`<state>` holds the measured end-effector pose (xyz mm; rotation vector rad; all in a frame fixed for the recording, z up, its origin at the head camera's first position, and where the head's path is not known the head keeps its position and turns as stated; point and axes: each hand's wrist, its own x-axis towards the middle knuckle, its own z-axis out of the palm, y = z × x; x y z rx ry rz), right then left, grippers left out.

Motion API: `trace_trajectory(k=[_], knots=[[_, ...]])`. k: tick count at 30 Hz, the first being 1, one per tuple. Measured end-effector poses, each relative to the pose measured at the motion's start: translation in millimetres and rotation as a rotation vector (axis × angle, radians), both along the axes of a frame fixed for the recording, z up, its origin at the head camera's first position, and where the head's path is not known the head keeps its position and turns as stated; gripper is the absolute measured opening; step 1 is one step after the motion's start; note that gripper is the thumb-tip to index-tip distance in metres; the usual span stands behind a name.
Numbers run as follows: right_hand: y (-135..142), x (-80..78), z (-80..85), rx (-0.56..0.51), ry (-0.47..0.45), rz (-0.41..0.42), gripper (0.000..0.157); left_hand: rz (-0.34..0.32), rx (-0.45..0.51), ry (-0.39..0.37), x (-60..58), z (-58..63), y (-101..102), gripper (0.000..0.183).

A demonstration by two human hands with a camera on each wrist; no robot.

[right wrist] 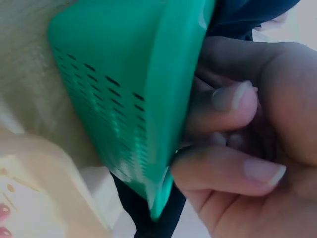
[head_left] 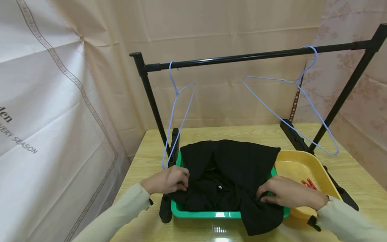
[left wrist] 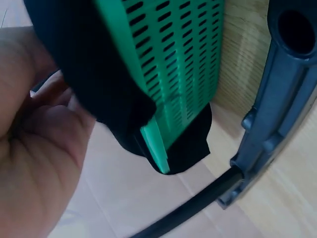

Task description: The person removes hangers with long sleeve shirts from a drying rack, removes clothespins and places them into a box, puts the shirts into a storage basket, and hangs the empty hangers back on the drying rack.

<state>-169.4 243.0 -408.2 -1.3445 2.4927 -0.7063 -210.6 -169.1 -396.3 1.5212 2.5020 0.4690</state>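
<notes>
A black garment (head_left: 242, 161) with a small white button (head_left: 220, 187) lies heaped in a green basket (head_left: 208, 214), and part of it hangs over the front rim. My left hand (head_left: 169, 180) pinches the cloth at the garment's left edge. In the left wrist view, that black cloth (left wrist: 84, 64) drapes over the slotted basket wall (left wrist: 171, 54). On the opposite side my right hand (head_left: 287, 192) has curled fingers gripping the garment by the basket's right rim. The right wrist view shows its fingers (right wrist: 223, 173) close against the green rim (right wrist: 171, 84).
A black rack (head_left: 229, 60) spans the wooden table (head_left: 151, 158). Two blue hangers hang from its bar, one at left (head_left: 171, 134) and one at right (head_left: 266, 107). Right of the basket, a yellow tray (head_left: 293, 159) holds red clips (head_left: 309, 184). Curtains enclose the back and sides.
</notes>
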Motion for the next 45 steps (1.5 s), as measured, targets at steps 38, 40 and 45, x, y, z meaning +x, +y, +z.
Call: trace_trajectory(k=[38,40,45], knots=[[-19.8,7.8,11.6,0.028,-0.137,-0.120,0.028,-0.052,-0.311,-0.527,-4.2,18.5,12.9,0.042],[-16.0,10.4,16.2,0.034,-0.180,-0.108,0.025,-0.073,-0.301,-0.478,-3.7,18.1,13.0,0.043],[-12.2,12.6,17.0,0.084,-0.145,-0.077,0.019,-0.050,-0.243,-0.310,0.6,7.0,21.7,0.047]])
